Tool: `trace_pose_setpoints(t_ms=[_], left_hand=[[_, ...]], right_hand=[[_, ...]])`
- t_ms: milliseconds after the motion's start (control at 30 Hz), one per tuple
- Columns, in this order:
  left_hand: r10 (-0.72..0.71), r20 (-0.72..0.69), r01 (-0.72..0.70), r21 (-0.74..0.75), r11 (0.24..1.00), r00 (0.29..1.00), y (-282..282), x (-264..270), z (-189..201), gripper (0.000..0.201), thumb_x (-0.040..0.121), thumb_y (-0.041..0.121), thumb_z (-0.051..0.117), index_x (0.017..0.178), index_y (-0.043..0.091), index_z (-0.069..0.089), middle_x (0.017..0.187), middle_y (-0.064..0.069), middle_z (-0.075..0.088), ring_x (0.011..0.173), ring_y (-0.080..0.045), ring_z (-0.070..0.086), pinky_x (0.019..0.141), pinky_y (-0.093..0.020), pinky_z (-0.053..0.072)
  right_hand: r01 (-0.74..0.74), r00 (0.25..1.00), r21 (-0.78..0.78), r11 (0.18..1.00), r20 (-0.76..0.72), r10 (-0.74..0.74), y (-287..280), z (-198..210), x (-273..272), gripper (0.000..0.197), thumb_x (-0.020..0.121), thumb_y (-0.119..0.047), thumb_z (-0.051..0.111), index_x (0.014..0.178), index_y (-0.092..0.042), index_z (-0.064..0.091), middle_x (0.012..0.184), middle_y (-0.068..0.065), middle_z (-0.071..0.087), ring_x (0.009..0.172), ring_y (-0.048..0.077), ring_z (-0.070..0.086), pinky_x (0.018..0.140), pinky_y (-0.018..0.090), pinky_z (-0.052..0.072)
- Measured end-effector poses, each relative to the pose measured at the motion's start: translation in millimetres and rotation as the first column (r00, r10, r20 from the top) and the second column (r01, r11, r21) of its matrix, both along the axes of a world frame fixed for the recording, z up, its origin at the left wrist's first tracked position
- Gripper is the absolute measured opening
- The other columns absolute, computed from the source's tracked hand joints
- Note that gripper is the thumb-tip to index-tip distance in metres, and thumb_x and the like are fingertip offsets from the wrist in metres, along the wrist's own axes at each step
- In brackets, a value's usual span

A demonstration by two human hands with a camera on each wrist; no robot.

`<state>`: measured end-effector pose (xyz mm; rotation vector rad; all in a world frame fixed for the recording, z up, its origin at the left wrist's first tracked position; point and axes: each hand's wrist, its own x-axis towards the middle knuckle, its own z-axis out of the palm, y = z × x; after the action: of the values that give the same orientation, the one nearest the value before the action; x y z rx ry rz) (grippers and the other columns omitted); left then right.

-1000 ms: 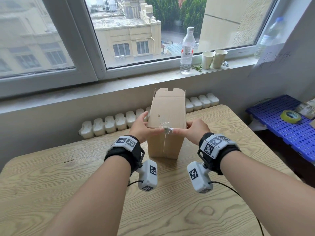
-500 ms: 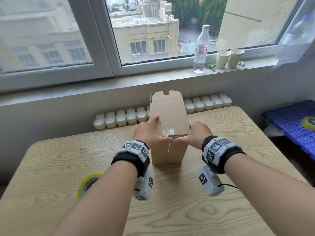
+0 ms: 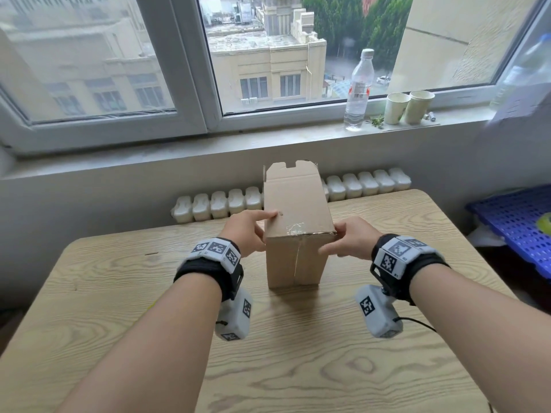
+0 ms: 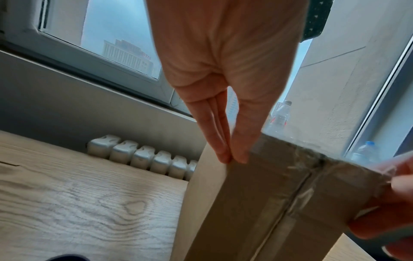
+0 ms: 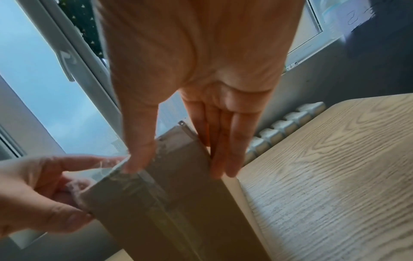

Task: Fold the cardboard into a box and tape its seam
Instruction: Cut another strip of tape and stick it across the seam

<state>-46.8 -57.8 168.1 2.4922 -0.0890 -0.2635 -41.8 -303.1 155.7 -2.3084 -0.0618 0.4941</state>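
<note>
A tall brown cardboard box point(image 3: 298, 210) stands on the wooden table point(image 3: 134, 293), its far top flaps up. Clear tape point(image 3: 295, 229) is crumpled over its near top edge and runs down the seam point(image 4: 297, 197) of the near face. My left hand point(image 3: 264, 226) holds the box's upper left corner, index finger on the top face and thumb on the near face; in the left wrist view my left hand point(image 4: 232, 159) pinches that edge. My right hand point(image 3: 331, 241) grips the upper right corner, with thumb in front and fingers point(image 5: 223, 159) along the right side.
A row of white moulded pieces point(image 3: 226, 202) lines the table's far edge behind the box. On the windowsill stand a water bottle point(image 3: 357, 90) and two paper cups point(image 3: 407, 107). A blue perforated crate point(image 3: 518, 222) holding a tape roll point(image 3: 545, 223) sits at the right.
Both hands slid apart from the middle of the taped top edge out to the box's left and right corners. The box stays on the table.
</note>
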Motion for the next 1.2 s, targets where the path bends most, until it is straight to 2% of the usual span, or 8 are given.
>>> trace_pose_setpoints(t_ms=[100,200,500,700,900,1000,1067,1200], left_hand=[[0.002,-0.003,-0.002,0.057,0.998,1.000,-9.1,-0.6,7.5,0.068,0.066,0.037,0.083,0.127,0.034,0.053,0.087,0.005,0.062,0.084,-0.014,0.061,0.073,-0.025,0.049],[0.025,0.028,-0.027,0.102,0.994,0.999,-18.6,-1.7,7.0,0.060,0.070,0.058,0.074,0.117,0.030,0.053,0.095,0.002,0.060,0.092,-0.019,0.060,0.078,-0.028,0.047],[0.105,0.076,-0.109,0.060,0.992,0.992,-19.0,1.8,-0.5,0.027,0.085,0.039,0.065,0.109,0.027,0.059,0.090,-0.005,0.068,0.084,-0.023,0.064,0.079,-0.034,0.051],[0.097,0.074,-0.106,0.125,0.986,0.993,-30.9,-5.1,-0.2,0.061,0.068,0.064,0.071,0.112,0.027,0.049,0.094,0.002,0.057,0.093,-0.022,0.059,0.080,-0.032,0.048],[0.097,-0.006,-0.097,-0.026,0.995,0.995,-10.9,0.1,-3.5,0.045,0.075,0.049,0.075,0.112,0.032,0.056,0.087,0.000,0.064,0.078,-0.017,0.064,0.072,-0.029,0.050],[0.068,-0.072,-0.077,-0.137,0.988,0.995,-0.5,3.8,-0.9,0.046,0.077,0.035,0.078,0.119,0.034,0.061,0.096,0.003,0.067,0.081,-0.013,0.065,0.079,-0.033,0.054],[0.060,-0.042,-0.066,-0.148,0.987,0.997,0.8,7.4,1.6,0.051,0.073,0.029,0.082,0.120,0.034,0.063,0.116,0.009,0.060,0.101,-0.011,0.059,0.093,-0.036,0.051],[0.019,0.026,-0.015,-0.146,0.989,0.999,-12.6,9.2,1.8,0.054,0.055,0.027,0.089,0.101,0.047,0.069,0.136,0.000,0.048,0.126,-0.017,0.047,0.111,-0.040,0.036]], right_hand=[[0.093,0.996,-0.037,0.995,-0.012,-0.093,9.3,2.8,-0.8,0.076,0.043,-0.081,0.070,0.082,-0.016,0.070,0.076,0.003,0.072,0.074,0.020,0.070,0.071,0.037,0.060],[0.171,0.984,-0.173,0.970,0.084,-0.159,15.6,1.5,-2.5,0.061,0.065,-0.072,0.067,0.081,-0.013,0.067,0.075,0.002,0.070,0.072,0.018,0.067,0.064,0.031,0.055],[0.267,0.961,0.103,0.958,0.045,-0.273,2.1,-10.5,6.5,0.046,0.093,-0.041,0.056,0.081,0.000,0.073,0.070,0.013,0.074,0.071,0.024,0.073,0.083,0.044,0.057],[0.181,0.980,-0.112,0.977,0.108,-0.169,4.9,-9.9,-1.5,0.070,0.069,-0.072,0.063,0.073,-0.003,0.069,0.074,0.010,0.073,0.063,0.018,0.063,0.064,0.030,0.050],[0.088,0.996,0.015,0.996,0.024,-0.088,-9.6,-12.4,5.7,0.052,0.078,-0.059,0.065,0.076,-0.009,0.075,0.071,0.002,0.075,0.077,0.019,0.073,0.084,0.041,0.057],[0.034,0.998,-0.058,0.998,0.047,-0.031,-13.5,-6.9,7.6,0.056,0.076,-0.059,0.068,0.108,-0.013,0.070,0.095,0.002,0.075,0.088,0.018,0.071,0.088,0.042,0.056],[0.022,0.981,-0.136,0.990,0.192,0.004,-12.3,0.9,7.8,0.079,0.071,-0.055,0.076,0.138,-0.024,0.048,0.123,-0.004,0.062,0.101,0.017,0.065,0.094,0.039,0.051],[-0.062,0.903,-0.188,0.980,0.407,0.135,0.0,15.7,3.2,0.052,0.075,-0.030,0.079,0.121,-0.037,0.056,0.135,-0.011,0.050,0.099,0.011,0.060,0.090,0.029,0.048]])
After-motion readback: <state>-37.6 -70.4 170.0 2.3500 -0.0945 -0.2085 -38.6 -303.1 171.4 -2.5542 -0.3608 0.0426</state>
